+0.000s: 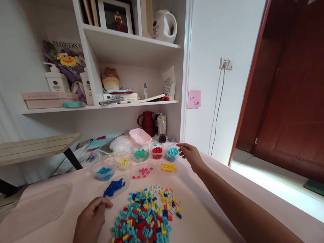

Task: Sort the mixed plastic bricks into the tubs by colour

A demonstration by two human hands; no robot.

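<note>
My right hand reaches to the right side of a clear tub of light-blue bricks, fingers partly stretched out and nothing visible in them. My left hand rests at the left of a mixed pile of small toy bricks. Its fingers are curled together, hiding whatever they may hold. Just beyond it lies a clear lid of dark-blue bricks. Other clear containers hold red bricks, green bricks, yellow bricks, pink bricks, pale-yellow bricks and blue bricks.
A large clear plastic lid lies on the left of the pink tabletop. Behind the tubs stand a pink basin, a bottle of dark liquid and a red jug. A wooden bench is at left, under shelves.
</note>
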